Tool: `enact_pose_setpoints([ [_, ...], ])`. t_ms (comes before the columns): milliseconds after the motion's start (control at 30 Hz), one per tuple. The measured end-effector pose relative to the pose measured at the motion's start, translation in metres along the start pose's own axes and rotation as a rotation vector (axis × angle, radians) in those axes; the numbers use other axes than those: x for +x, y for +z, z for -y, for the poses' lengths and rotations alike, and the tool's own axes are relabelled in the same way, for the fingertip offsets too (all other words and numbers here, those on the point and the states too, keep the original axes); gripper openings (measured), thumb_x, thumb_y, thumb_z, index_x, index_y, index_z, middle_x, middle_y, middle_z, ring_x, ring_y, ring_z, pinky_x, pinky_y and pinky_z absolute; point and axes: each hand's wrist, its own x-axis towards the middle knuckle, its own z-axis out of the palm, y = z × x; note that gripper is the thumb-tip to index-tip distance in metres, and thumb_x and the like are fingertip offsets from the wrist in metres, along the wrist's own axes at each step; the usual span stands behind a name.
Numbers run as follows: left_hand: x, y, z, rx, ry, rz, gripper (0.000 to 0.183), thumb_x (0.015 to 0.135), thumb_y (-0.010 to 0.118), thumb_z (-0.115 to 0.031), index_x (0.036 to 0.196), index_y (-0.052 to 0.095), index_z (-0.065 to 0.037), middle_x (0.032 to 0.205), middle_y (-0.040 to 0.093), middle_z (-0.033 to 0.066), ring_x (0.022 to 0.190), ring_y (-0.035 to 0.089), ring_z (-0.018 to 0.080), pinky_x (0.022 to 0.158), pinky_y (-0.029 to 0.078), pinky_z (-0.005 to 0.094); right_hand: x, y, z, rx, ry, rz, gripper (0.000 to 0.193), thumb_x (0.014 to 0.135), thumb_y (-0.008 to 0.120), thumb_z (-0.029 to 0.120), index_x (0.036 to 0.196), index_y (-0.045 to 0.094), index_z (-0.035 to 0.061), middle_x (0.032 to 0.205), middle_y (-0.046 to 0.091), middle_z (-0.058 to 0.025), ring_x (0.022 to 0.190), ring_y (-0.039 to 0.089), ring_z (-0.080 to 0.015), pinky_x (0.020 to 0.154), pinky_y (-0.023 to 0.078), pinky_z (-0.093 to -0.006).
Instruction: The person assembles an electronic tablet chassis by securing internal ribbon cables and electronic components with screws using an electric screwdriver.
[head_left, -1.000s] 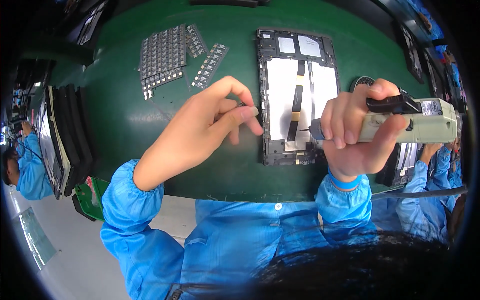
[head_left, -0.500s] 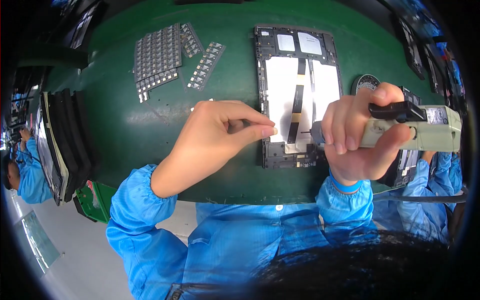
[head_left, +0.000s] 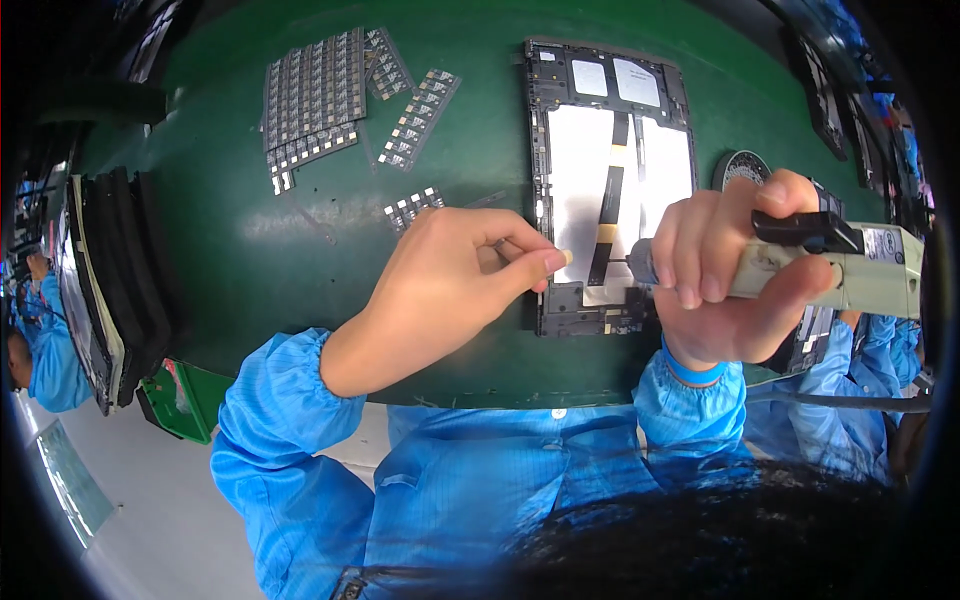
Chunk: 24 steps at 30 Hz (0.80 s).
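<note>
An opened tablet [head_left: 570, 140] lies on the green table in front of me, its silvery inner faces showing. A black ribbon cable [head_left: 608, 215] with yellowish bands runs down its middle. Over the tablet's left edge, my left hand [head_left: 455, 265] is closed in a pinch; whatever is between thumb and forefinger is too small to make out. My right hand [head_left: 715, 265] grips a pale electric screwdriver [head_left: 880, 265] with a black lever, its grey nose pointing left above the tablet. The thin bit appears near the lower part of the ribbon cable; contact cannot be judged.
Sheets of small parts [head_left: 315, 85] lie at the far left, with a narrow strip [head_left: 420, 118] beside them and another [head_left: 408, 208] near my left wrist. Dark panels [head_left: 120, 280] stand stacked at left. A round dish [head_left: 740, 168] sits right of the tablet.
My left hand has shifted a little right, uncovering more of the small parts strip beside its wrist. The view has moved slightly. The right hand keeps its grip on the screwdriver.
</note>
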Motion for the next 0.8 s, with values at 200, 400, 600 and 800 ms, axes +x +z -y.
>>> enact_pose_setpoints([
  [200, -0.002, -0.002, -0.006, 0.112, -0.023, -0.010, 0.014, 0.088, 0.071, -0.009, 0.095, 0.072, 0.004, 0.072, 0.069, 0.0058, 0.060, 0.053, 0.0043, 0.053, 0.042, 0.0222, 0.000, 0.000, -0.002, -0.002, -0.006, 0.009, 0.056, 0.097, 0.050, 0.058, 0.120, 0.043, 0.0071, 0.055, 0.042, 0.0022, 0.045, 0.043, -0.0100, 0.046, 0.040, -0.0276],
  [400, -0.002, 0.004, 0.012, 0.334, 0.393, -0.211, 0.017, 0.082, 0.076, -0.007, 0.094, 0.068, 0.001, 0.066, 0.061, 0.0066, 0.049, 0.042, 0.0104, 0.049, 0.038, 0.0247, 0.006, -0.012, -0.016, 0.119, -0.122, 0.249, 0.053, 0.100, 0.048, 0.053, 0.123, 0.049, 0.0058, 0.063, 0.046, 0.0008, 0.048, 0.044, -0.0095, 0.048, 0.041, -0.0253],
  [600, -0.001, 0.000, 0.008, 0.138, 0.178, -0.119, 0.033, 0.080, 0.077, -0.003, 0.101, 0.052, 0.001, 0.078, 0.063, 0.0084, 0.067, 0.063, 0.0115, 0.055, 0.046, 0.0244, 0.004, -0.003, -0.022, 0.119, -0.121, 0.236, 0.053, 0.099, 0.048, 0.054, 0.123, 0.048, 0.0067, 0.063, 0.047, 0.0010, 0.048, 0.045, -0.0097, 0.048, 0.040, -0.0257],
  [800, 0.002, -0.003, 0.009, -0.046, 0.059, -0.028, 0.031, 0.081, 0.076, -0.003, 0.099, 0.051, 0.001, 0.087, 0.063, 0.0089, 0.075, 0.068, 0.0136, 0.062, 0.051, 0.0250, -0.005, 0.011, -0.025, -0.091, -0.047, 0.118, 0.053, 0.098, 0.050, 0.054, 0.123, 0.046, 0.0078, 0.063, 0.047, 0.0003, 0.049, 0.047, -0.0114, 0.049, 0.041, -0.0274],
])
